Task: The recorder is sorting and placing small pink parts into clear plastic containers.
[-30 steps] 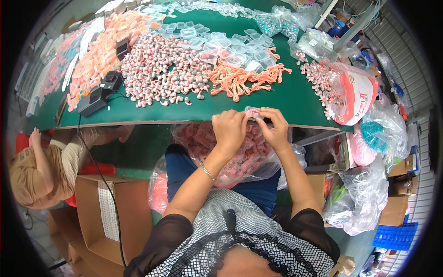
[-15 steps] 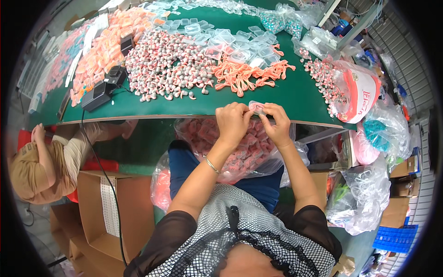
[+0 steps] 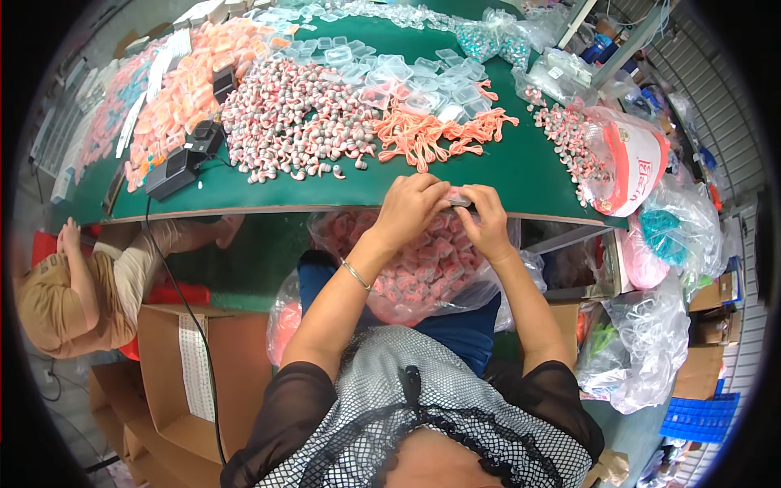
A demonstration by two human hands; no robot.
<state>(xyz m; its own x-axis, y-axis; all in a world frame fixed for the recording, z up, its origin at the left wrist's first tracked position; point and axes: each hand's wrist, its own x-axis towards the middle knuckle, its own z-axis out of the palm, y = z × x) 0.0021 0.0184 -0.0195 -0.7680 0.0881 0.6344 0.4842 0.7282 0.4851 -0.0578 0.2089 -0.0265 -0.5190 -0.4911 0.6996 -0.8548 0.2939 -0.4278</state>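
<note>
Both my hands meet at the table's near edge around a small clear plastic case (image 3: 458, 198) with something pink inside. My left hand (image 3: 412, 208) pinches its left side, and my right hand (image 3: 486, 224) grips the right side with thumb and fingers. Fingers cover much of the case, so whether its lid is closed cannot be seen. Below them, over my lap, a large clear bag (image 3: 488, 294) holds many similar cases with pink contents (image 3: 423, 272). Just beyond my hands lie orange-pink looped cords (image 3: 423, 138) and empty clear cases (image 3: 390, 69).
A heap of small grey-and-pink curved parts (image 3: 297, 114) covers the middle of the green table (image 3: 325, 195). Black devices (image 3: 172, 171) with a cable stand left. A spilling bag (image 3: 639, 167) lies right. Another person (image 3: 77, 297) sits at left, near an open cardboard box (image 3: 240, 358).
The small case has tilted and is now more covered by my fingers. My left hand and forearm have shifted slightly; my right hand has dipped a little.
</note>
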